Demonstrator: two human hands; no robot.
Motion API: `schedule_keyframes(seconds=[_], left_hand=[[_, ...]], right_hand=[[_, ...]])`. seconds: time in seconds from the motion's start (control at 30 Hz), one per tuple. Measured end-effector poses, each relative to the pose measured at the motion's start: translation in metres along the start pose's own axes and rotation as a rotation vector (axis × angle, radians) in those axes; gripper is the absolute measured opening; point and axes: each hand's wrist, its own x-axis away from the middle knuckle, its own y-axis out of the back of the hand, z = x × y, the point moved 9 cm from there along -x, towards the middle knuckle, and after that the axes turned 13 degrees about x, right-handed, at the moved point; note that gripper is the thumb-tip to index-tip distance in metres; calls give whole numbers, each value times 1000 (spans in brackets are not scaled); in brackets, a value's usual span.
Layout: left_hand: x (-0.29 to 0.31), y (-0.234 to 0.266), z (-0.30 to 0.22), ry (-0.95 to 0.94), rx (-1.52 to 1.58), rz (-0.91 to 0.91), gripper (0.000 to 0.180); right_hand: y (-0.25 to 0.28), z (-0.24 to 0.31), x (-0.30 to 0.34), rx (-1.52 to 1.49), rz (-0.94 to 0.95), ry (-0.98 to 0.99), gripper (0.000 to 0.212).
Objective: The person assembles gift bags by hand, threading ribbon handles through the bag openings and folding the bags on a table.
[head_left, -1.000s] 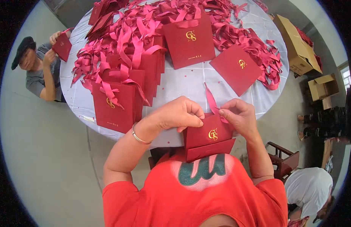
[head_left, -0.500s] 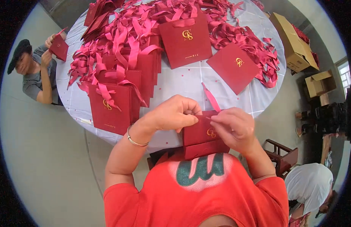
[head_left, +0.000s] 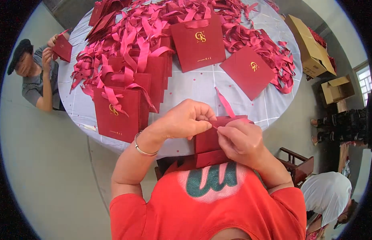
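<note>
At the table's near edge, a small dark red paper gift bag (head_left: 206, 142) rests against my front, partly covered by my hands. A pink ribbon (head_left: 225, 103) rises from its far side, its loose tip pointing away from me. My left hand (head_left: 192, 119), with a bangle at the wrist, is closed in a pinch at the bag's upper edge. My right hand (head_left: 243, 140) is pinched right beside it, lying over the bag's front. A short bit of ribbon shows between the two sets of fingertips; its exact path through the bag is hidden.
Red bags with ribbon handles (head_left: 116, 114) stand in a row at left. Two more bags (head_left: 199, 44) lie ahead, before heaped ribbons (head_left: 254, 40) on the white-covered round table (head_left: 186, 92). A co-worker (head_left: 38, 76) holds a bag at left. Cardboard boxes (head_left: 308, 46) and a stool (head_left: 296, 164) stand right.
My right hand has moved left across the bag, its fingertips now meeting those of my left hand and covering the bag's gold emblem. My left hand has hardly moved.
</note>
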Motion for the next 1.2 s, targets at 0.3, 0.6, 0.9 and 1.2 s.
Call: schedule_keyframes(seconds=[0.3, 0.6, 0.9, 1.2], left_hand=[[1, -1, -1, -29, -14, -25, 12], [-1, -1, 5, -59, -55, -17, 10], [-5, 5, 2, -300, -147, -60, 14], [3, -3, 2, -36, -52, -10, 5]], right_hand=[[-5, 6, -3, 91, 101, -20, 11], [-14, 9, -6, 146, 219, -7, 13], [-43, 6, -18, 143, 514, -54, 9], [-34, -39, -29, -350, 507, -260, 16]])
